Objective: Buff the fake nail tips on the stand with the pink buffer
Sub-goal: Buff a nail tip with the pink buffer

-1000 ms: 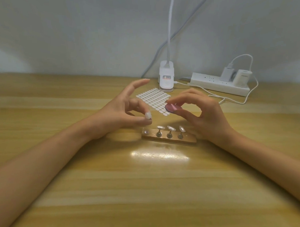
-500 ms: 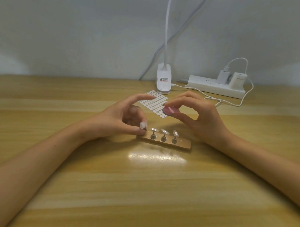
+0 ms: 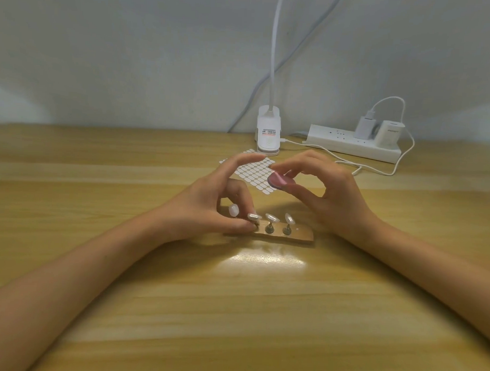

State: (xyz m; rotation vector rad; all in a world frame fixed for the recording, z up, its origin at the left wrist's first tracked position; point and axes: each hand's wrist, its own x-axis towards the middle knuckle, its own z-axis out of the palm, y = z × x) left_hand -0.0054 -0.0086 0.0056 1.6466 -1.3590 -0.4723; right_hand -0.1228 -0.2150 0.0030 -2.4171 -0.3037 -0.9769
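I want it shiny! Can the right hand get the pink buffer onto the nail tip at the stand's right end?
Probably yes. The right hand holds the pink buffer near the stand; that nail tip is uncovered, the left hand at the other end.

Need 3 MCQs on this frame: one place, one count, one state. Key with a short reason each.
1. Where is the sheet of white oval stickers?
A. at the near edge of the table
B. on the wooden table, just before the white lamp clamp
C. left of both arms

2. How many pearly fake nail tips sit on pegs of the wooden stand?
A. one
B. three
C. six

3. The round pink buffer is:
A. lying on the table
B. pressed onto a tip
C. pinched in the right hand, above the tips

Key:
1 B, it lies beyond both hands, near the clamp.
2 B, three stand in a row, the left hand pinching the leftmost peg.
3 C, thumb and fingers grip it clear of the stand.
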